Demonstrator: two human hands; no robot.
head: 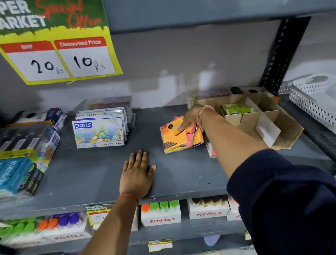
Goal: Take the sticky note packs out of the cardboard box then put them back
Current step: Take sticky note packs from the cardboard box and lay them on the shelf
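Note:
A pile of orange and pink sticky note packs [173,138] lies on the grey shelf [97,176], just left of an open cardboard box [283,129] with paper dividers. Green sticky note packs [236,109] remain inside the box at its far end. My right hand [190,116] reaches over the pile with fingers curled onto the top orange and pink packs. My left hand [137,173] rests flat on the bare shelf in front, fingers spread, holding nothing.
DOMS crayon boxes [99,132] stand at the back centre-left. Stacked stationery boxes [11,162] fill the left. A white perforated basket [326,106] sits to the right of a black upright post [285,52]. A price sign [55,45] hangs above. Fitfizz cartons [160,213] line the lower shelf.

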